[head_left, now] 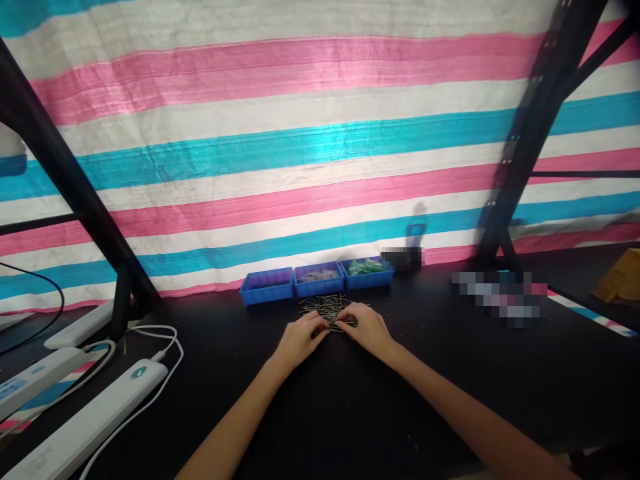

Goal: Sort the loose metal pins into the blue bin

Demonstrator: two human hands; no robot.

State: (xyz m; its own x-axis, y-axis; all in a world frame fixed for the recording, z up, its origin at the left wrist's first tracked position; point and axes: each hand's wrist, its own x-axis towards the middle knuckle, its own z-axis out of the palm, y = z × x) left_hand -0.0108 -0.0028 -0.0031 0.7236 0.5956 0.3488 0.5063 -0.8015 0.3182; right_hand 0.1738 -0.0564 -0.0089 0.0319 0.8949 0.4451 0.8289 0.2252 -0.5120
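Observation:
A loose pile of thin, straight, brass-coloured sticks (327, 305) lies on the black table in front of me; their exact kind is too small to tell. At the pile's near left edge is my left hand (300, 339), thumb and fingers pinched together. My right hand (369, 329) pinches at the near right edge, its fingertips close to the left ones. What lies between the fingertips is too small to make out. Just behind the pile stand three blue trays: the left one (245, 293) with dark small pieces, the middle one (320, 289) with greyish pieces, the right one (373, 280) with green pieces.
White power strips (95, 420) with a white cable (181, 357) occupy the table's left side. Black metal posts (85, 180) (530, 147) rise on both sides before a striped sheet (310, 147). Blurred items (500, 297) and a yellow object (620, 277) are at right.

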